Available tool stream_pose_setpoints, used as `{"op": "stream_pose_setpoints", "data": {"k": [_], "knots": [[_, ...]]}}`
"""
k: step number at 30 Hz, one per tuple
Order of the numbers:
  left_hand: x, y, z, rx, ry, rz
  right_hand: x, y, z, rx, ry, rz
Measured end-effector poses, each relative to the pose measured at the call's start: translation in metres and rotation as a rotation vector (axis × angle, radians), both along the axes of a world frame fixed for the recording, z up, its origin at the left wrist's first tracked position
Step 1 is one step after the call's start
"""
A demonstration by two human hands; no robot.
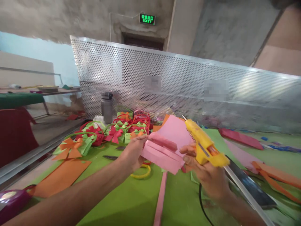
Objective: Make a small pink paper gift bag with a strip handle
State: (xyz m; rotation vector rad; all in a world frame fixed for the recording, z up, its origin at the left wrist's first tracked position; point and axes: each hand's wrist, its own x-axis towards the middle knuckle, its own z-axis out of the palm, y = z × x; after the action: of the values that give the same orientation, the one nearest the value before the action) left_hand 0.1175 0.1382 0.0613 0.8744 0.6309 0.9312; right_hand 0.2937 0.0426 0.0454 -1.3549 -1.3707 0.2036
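A folded piece of pink paper (pixel 162 154) is pinched at its left end by my left hand (pixel 134 153), above the green tabletop. My right hand (pixel 207 175) is closed around a yellow glue gun (pixel 204 144) whose nozzle points up and to the left. Its thumb and a finger come close to the right end of the folded paper; whether they touch it I cannot tell. A glue stick (pixel 244 193) runs out of the gun's back. Under the folded paper lies a narrow pink paper strip (pixel 161 201). Scissors with yellow handles (pixel 141 172) are partly hidden by my left hand.
Paper baskets with bows (pixel 115 133) crowd the back left, near a grey bottle (pixel 107 108). A perforated metal panel (pixel 181 78) stands behind the table. Orange paper (pixel 62 177) lies left, a dark phone-like slab (pixel 251 185) right. A black cord (pixel 200 197) hangs below the gun.
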Motion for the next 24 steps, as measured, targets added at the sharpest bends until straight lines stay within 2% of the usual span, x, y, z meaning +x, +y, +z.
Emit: {"op": "stream_pose_setpoints", "data": {"k": [4,8,10,12,14,15,17,20,24], "knots": [[0.004,-0.006,-0.001,-0.024,-0.008,-0.020,0.010,0.010,0.007,-0.050,0.191,0.094],[0.006,-0.011,-0.003,-0.020,-0.035,-0.025,0.014,0.018,0.004,-0.096,0.418,0.207],[0.006,-0.010,-0.005,0.014,-0.035,-0.034,0.015,0.019,0.002,-0.093,0.420,0.184],[0.003,-0.006,-0.006,0.078,0.011,-0.098,0.015,0.019,0.001,-0.105,0.367,0.140],[-0.003,0.001,-0.004,0.201,0.112,-0.207,0.015,0.018,0.004,-0.107,0.303,0.119],[-0.007,0.006,-0.001,0.293,0.175,-0.264,0.014,0.016,0.006,-0.109,0.273,0.114],[-0.016,0.014,0.006,0.539,0.293,-0.291,0.012,0.014,0.011,-0.113,0.213,0.106],[-0.022,0.015,0.015,0.798,0.488,-0.279,0.008,0.012,0.014,-0.091,0.068,0.106],[-0.015,-0.004,0.017,0.992,0.759,-0.252,0.002,0.013,0.005,-0.023,-0.076,0.153]]}}
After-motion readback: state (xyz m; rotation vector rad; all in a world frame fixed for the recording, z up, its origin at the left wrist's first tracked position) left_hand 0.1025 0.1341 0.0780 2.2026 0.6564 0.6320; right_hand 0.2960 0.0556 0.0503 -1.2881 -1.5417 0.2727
